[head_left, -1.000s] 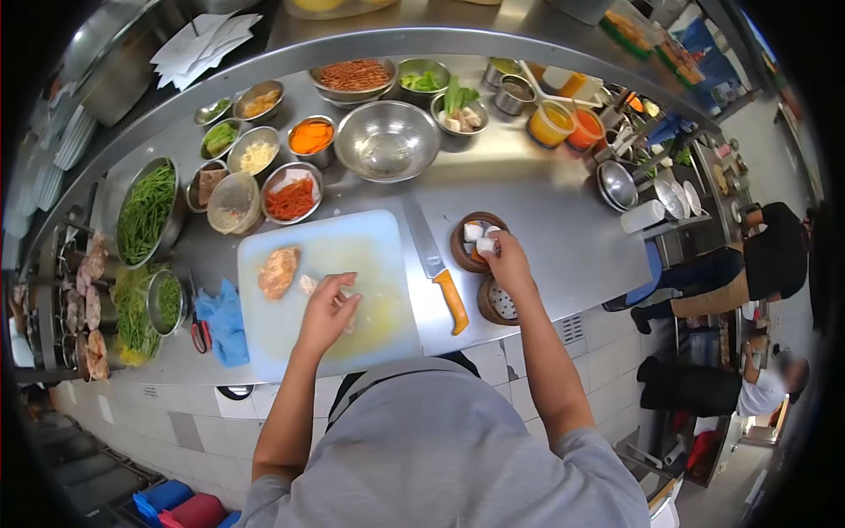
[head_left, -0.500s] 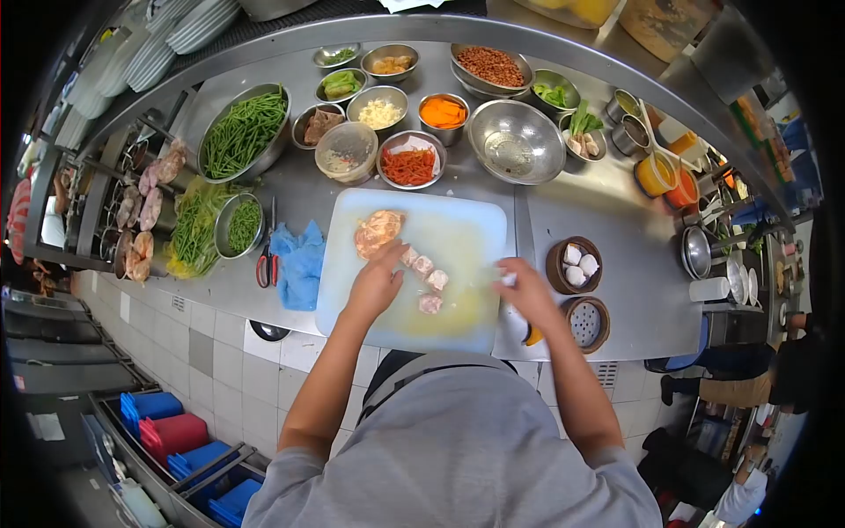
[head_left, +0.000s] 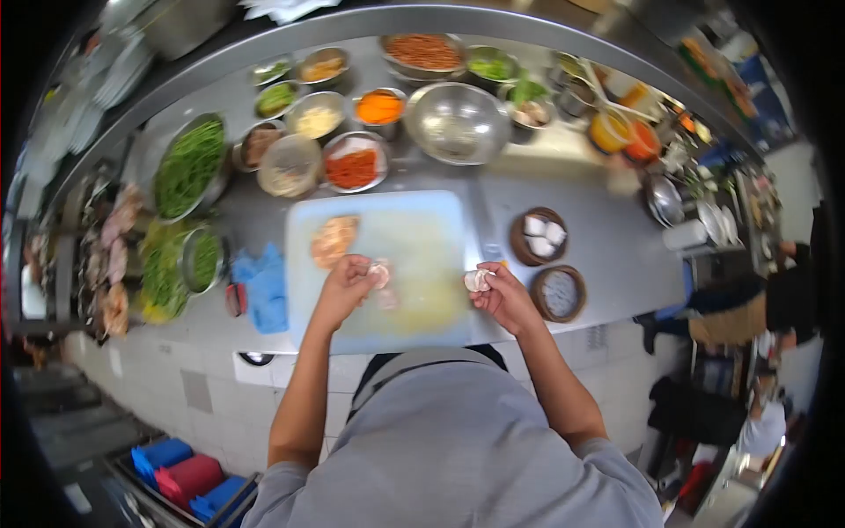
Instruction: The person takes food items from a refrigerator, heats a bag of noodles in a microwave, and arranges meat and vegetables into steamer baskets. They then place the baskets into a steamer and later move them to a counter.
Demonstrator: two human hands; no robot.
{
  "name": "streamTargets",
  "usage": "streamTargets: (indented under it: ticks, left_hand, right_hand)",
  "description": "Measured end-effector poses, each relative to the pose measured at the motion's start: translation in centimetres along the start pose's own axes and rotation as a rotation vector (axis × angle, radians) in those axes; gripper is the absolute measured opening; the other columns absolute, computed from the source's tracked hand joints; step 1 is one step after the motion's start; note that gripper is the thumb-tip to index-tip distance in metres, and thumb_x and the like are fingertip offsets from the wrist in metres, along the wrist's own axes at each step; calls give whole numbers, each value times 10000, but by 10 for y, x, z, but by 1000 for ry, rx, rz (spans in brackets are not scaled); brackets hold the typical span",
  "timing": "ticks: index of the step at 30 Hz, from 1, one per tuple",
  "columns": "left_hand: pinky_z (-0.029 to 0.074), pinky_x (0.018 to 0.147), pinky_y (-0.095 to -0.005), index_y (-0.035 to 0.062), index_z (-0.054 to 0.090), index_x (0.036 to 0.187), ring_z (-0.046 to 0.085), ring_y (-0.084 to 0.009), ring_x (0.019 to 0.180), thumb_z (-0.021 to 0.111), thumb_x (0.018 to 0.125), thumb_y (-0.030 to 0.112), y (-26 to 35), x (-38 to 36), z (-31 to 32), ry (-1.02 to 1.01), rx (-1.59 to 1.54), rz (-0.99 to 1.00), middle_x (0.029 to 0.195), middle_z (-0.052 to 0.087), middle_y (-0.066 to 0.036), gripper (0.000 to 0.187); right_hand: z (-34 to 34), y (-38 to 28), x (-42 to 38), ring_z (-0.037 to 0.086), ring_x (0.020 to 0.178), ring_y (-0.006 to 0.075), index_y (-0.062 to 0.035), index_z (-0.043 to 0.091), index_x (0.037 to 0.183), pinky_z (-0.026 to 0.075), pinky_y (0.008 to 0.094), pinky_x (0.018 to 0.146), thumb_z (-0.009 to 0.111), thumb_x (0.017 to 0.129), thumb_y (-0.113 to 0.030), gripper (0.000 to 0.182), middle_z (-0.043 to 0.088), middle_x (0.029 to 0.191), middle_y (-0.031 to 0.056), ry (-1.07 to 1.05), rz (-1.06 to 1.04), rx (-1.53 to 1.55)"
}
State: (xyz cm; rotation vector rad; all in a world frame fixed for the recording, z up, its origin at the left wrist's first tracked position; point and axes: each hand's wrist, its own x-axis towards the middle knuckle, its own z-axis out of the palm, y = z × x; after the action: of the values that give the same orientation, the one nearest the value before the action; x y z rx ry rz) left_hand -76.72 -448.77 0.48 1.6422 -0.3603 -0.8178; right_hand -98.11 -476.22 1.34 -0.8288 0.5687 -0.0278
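Seen from above, at a steel counter (head_left: pixel 607 220) in a kitchen. In the left hand (head_left: pixel 341 289), over the left half of a pale cutting board (head_left: pixel 422 229), pinched between thumb and fingertips: a small pale pink piece (head_left: pixel 379 273), with a second pinkish piece (head_left: pixel 387 299) just below it, too blurred for detail. In the right hand (head_left: pixel 505 301), gripped likewise, a whitish piece (head_left: pixel 477 281) right by the board's right edge, the hand itself out past that edge. Between the hands, a wide gap over yellow-stained board, with room for sideways movement. Near the board's left edge, just beyond the left hand, a larger lump of raw meat (head_left: pixel 335 241). Close along the right edge, a blurred knife (head_left: pixel 483 220), pointing away. Near the right hand, two round steamer baskets: the farther (head_left: pixel 518 250) with white pieces (head_left: pixel 544 236) inside, the nearer (head_left: pixel 581 295) close to the counter's front edge. Farther right, a broad stretch of steel with room for reaching. Tighter on the left, with a crumpled blue cloth (head_left: pixel 261 288) just beside the board. Beyond the board's far edge, crowded bowls, including one of red shreds (head_left: pixel 356 167)
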Motion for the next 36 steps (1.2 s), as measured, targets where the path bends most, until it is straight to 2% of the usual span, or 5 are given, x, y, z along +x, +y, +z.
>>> streamTargets:
  ticks: [6,9,16,29,36]
  left_hand:
    - [471,611,-264,58,619,1127,563,-69,716,793,883,219,21,38,148,-442,264,288,944,678,5,341]
    - [528,761,-388,38,632,1092,671,-275,849,773,876,359,39,60,240,-616,458,538,999,697,-138,412]
    - [539,800,-454,64,651,1031,667,-338,948,684,909,323,53,109,362,-699,791,790,991,661,-130,288]
    - [566,753,-413,37,645,962,626,-299,969,732,784,133,37,83,365,-452,914,942,1013,579,-126,220]
    - [558,806,-425,98,647,1078,666,-318,988,747,862,227,65,6,229,-362,634,709,1035,622,-121,272]
  right_hand:
    - [-80,-22,-75,609,907,136,-126,545,1241,515,292,757,691,933,-100,341,678,1135,95,208,-244,83]
    - [-109,-43,-92,628,930,172,-89,629,1198,531,308,809,752,825,-38,396,628,1127,86,696,-437,-914]
    - [-166,-76,-84,615,1037,338,-67,678,1186,520,423,914,758,746,-27,449,610,1179,141,764,-621,-1608]
    - [-177,-64,-84,586,1063,375,-72,673,1130,489,454,927,851,662,-54,501,613,1161,159,741,-705,-1571]
    - [-102,-67,-93,600,965,294,-47,625,1221,513,371,818,833,720,-31,543,596,1110,153,522,-602,-1374]
